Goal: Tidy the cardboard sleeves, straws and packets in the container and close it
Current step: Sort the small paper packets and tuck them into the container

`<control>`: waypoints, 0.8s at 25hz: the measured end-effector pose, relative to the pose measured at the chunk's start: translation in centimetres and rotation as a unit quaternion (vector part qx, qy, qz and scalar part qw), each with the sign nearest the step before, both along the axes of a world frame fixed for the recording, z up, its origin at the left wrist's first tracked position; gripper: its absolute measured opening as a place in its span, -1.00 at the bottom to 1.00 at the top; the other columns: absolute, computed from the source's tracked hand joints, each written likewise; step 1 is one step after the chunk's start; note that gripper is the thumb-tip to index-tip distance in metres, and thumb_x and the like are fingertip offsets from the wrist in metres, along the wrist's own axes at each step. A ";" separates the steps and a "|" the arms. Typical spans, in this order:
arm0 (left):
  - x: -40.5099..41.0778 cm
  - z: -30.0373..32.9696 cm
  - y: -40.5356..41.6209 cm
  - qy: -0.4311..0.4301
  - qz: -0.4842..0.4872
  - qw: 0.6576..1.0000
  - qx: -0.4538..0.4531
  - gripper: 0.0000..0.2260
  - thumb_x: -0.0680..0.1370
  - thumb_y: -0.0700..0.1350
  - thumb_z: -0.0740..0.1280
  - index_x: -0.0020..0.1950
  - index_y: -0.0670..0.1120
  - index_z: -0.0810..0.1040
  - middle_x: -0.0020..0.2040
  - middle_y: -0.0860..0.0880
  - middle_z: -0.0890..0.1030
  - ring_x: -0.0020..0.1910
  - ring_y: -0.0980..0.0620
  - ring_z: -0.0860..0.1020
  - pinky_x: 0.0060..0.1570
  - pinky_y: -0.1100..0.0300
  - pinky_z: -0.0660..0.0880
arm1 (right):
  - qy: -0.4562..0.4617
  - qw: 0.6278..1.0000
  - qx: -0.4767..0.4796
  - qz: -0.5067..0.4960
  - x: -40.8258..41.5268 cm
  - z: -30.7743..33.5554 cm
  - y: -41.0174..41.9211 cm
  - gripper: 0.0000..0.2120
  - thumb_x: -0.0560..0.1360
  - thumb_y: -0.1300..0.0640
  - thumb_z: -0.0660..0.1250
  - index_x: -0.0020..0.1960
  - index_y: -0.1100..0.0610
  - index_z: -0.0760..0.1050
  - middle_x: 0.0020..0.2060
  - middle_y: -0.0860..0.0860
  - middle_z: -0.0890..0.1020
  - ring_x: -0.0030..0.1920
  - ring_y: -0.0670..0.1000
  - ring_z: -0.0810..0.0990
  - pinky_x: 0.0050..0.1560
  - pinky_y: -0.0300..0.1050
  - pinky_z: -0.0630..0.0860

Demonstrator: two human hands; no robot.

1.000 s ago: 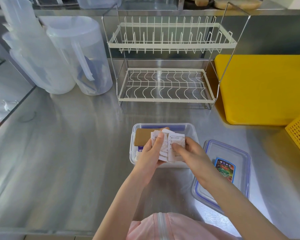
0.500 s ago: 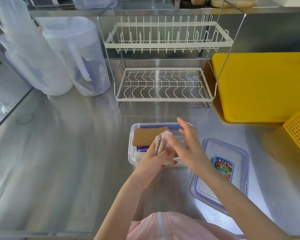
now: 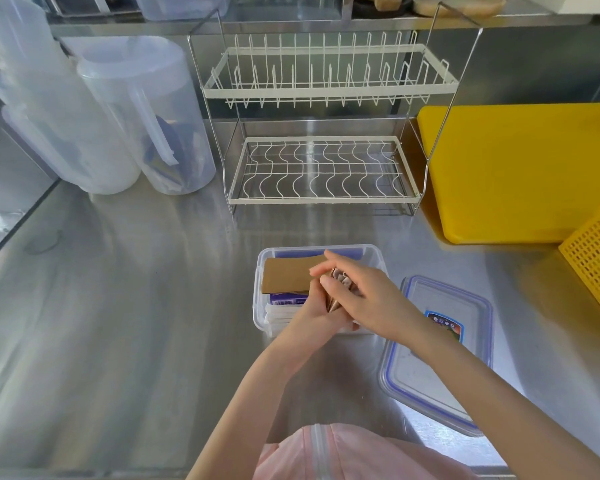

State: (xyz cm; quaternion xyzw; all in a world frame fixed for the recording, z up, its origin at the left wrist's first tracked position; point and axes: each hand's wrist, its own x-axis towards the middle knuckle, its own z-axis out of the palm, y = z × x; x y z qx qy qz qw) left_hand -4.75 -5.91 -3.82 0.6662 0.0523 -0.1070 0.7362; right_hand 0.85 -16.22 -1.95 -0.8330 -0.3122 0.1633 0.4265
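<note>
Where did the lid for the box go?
In the head view the lid lies flat on the steel counter, just right of the open container, under the person's right forearm and below the yellow basket.

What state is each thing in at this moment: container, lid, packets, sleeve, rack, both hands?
Container: open, on the counter.
Lid: off, lying flat right of the container.
Packets: bunched between both hands, above the container.
Cardboard sleeve: flat, inside the container.
Dish rack: upright, both tiers bare.
Left hand: gripping the packets.
Right hand: pressed over the packets.

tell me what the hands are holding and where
A small stack of packets, pressed between the left hand and right hand over the container.
</note>
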 end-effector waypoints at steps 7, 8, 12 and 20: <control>0.8 0.3 0.9 0.034 0.027 0.998 -0.041 -0.71 0.53 -0.07 0.23 0.25 0.05 0.37 0.14 0.08 0.57 0.12 0.15 0.53 0.14 0.17 0.42 | 0.081 0.996 0.041 0.004 2.3 0.9 -3.0 -0.68 0.50 0.13 0.26 0.22 -0.09 0.38 0.15 -0.07 0.54 0.14 -0.20 0.51 0.16 -0.32 0.45; 1.0 0.2 0.9 0.019 0.021 0.999 -0.025 -0.70 0.53 -0.07 0.23 0.26 0.04 0.37 0.18 0.05 0.56 0.15 0.14 0.51 0.15 0.21 0.42 | 0.063 0.998 0.019 0.014 2.6 1.1 -3.3 -0.66 0.48 0.16 0.30 0.21 -0.08 0.39 0.13 -0.06 0.55 0.14 -0.14 0.52 0.14 -0.30 0.46; 1.8 -0.2 0.4 -0.002 0.021 0.999 0.034 -0.65 0.50 -0.05 0.28 0.25 -0.10 0.34 0.17 -0.02 0.55 0.16 0.06 0.51 0.14 0.20 0.46 | 0.081 0.995 -0.028 0.054 4.1 2.0 -3.4 -0.67 0.45 0.17 0.34 0.18 -0.05 0.41 0.00 -0.10 0.56 0.06 -0.05 0.56 0.06 -0.23 0.51; 3.7 -0.4 0.7 -0.028 0.068 0.981 0.180 -0.70 0.46 -0.14 0.35 0.15 -0.06 0.37 0.00 -0.02 0.58 -0.05 0.04 0.57 -0.04 0.20 0.50 | -0.001 0.990 -0.135 0.030 7.1 2.1 -3.0 -0.79 0.44 0.12 0.34 0.04 0.14 0.46 -0.16 0.00 0.57 -0.14 0.02 0.54 -0.14 -0.11 0.47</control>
